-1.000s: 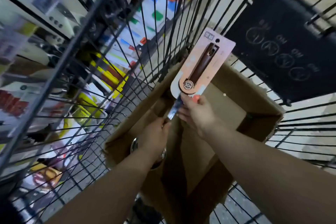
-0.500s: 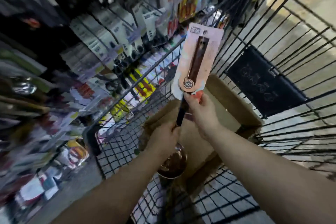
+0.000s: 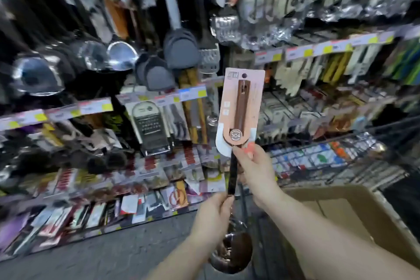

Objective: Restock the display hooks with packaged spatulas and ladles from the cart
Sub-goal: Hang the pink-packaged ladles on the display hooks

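The person holds a packaged ladle [image 3: 242, 107] upright in front of the display wall, its pink card and brown handle at the top and its steel bowl hanging low and near. The right hand [image 3: 256, 170] pinches the bottom edge of the card, while the left hand [image 3: 211, 220] is curled round the dark shaft just above the bowl. A cardboard box [image 3: 363, 223] sits near on the right, and far behind hang grey spatulas [image 3: 181, 49], steel ladles [image 3: 122, 56] and a boxed grater [image 3: 151, 125].
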